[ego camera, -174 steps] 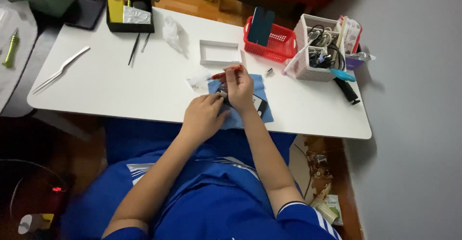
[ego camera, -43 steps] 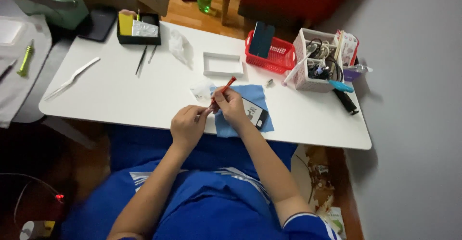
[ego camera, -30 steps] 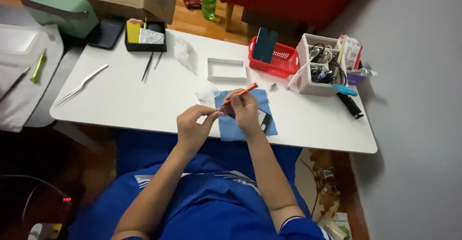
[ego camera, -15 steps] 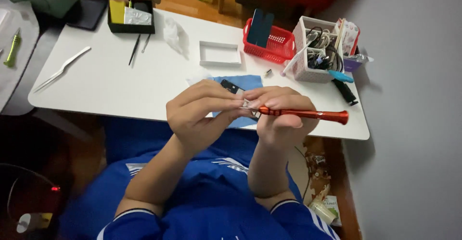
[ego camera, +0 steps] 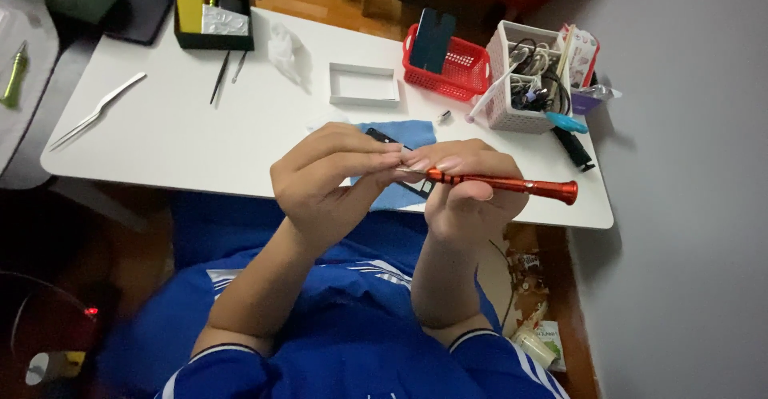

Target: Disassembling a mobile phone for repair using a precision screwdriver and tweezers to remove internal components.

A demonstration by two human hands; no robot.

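My right hand (ego camera: pixel 468 187) grips an orange-red screwdriver (ego camera: pixel 512 184) held level, its handle end pointing right. My left hand (ego camera: pixel 332 176) is raised beside it, fingertips pinched at the screwdriver's tip; whatever sits there is too small to make out. Both hands are lifted toward the camera, above the front edge of the white table (ego camera: pixel 176 139). Under them lies a blue cloth (ego camera: pixel 396 135) with a small black device (ego camera: pixel 384 136) on it, mostly hidden by my fingers.
A white rectangular frame (ego camera: pixel 364 85), a red basket (ego camera: pixel 445 63), a white basket of cables (ego camera: pixel 528 87), a black tray (ego camera: pixel 213 23), tweezers (ego camera: pixel 222 75), a crumpled tissue (ego camera: pixel 286 48) and a white plastic tool (ego camera: pixel 98 111) sit on the table. The grey wall is at right.
My hands rose from the blue cloth toward the camera. The screwdriver turned from slanted upright to level, and my left fingers closed on its tip.
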